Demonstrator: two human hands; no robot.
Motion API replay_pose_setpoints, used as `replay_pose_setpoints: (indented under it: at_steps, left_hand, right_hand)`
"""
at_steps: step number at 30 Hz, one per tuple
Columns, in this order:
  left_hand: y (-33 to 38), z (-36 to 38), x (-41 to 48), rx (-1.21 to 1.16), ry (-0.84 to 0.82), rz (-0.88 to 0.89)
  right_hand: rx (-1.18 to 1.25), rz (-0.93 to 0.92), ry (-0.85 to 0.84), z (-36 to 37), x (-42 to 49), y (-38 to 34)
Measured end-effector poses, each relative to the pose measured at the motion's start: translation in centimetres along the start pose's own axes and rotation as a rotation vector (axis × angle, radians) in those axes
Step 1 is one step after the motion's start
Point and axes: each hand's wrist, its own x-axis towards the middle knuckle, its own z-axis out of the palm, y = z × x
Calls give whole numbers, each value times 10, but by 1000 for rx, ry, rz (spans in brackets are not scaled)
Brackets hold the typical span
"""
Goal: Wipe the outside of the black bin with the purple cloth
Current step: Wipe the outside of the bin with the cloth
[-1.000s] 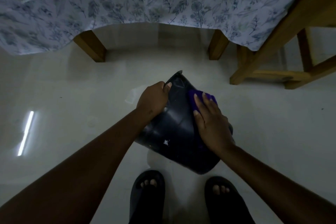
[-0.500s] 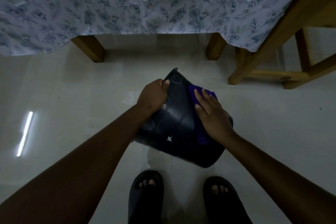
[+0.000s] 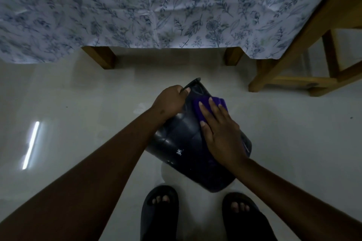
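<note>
Head view: your left hand [image 3: 170, 101] clamps the tilted black bin [image 3: 182, 143] by its rim to steady it, while your right hand [image 3: 221, 133], fingers spread, presses the purple cloth [image 3: 215, 103] flat on its side.

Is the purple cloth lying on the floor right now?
No, the right hand presses the purple cloth flat against the black bin side.
</note>
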Motion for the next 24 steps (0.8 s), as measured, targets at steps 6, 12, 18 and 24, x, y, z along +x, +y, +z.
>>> replay_pose_setpoints:
  at_steps: [6, 12, 18, 24]
  left_hand:
    - [-37, -16, -56, -82, -100, 50]
    - [-28, 1, -34, 150, 165, 111]
    - [-18, 1, -14, 129, 66, 206]
    - [-27, 6, -15, 83, 54, 146]
  right_hand:
    - [118, 8, -11, -9, 26, 27]
    - [28, -50, -5, 2, -17, 16]
    - [-29, -86, 48, 3, -19, 8]
    - [47, 43, 1, 5, -12, 10]
